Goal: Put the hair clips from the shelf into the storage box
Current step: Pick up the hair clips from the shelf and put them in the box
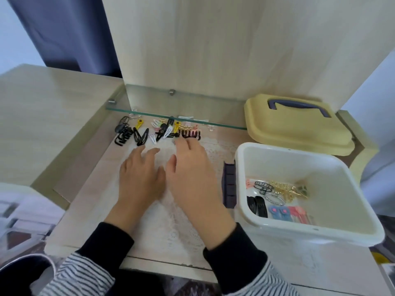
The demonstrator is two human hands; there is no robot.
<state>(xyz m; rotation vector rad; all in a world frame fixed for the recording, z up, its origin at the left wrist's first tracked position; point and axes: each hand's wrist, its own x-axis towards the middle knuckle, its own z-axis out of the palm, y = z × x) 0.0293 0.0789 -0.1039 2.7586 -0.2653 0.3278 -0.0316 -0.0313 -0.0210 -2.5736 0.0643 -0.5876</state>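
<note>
Hair clips (141,136) left of storage box (310,230)

lid (284,127) pale yel; handle (299,104) purple | box (299,167) wht | clips (141,135) blk/yel/wht/pink | sleeves (85,274) b/w stripes; cuffs (106,244) blk

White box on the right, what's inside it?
Inside the white box lie hair clips: black snap clips, a black claw clip, gold clips, and pink and blue clips. The near wall hides whatever lies closest to it.
</note>
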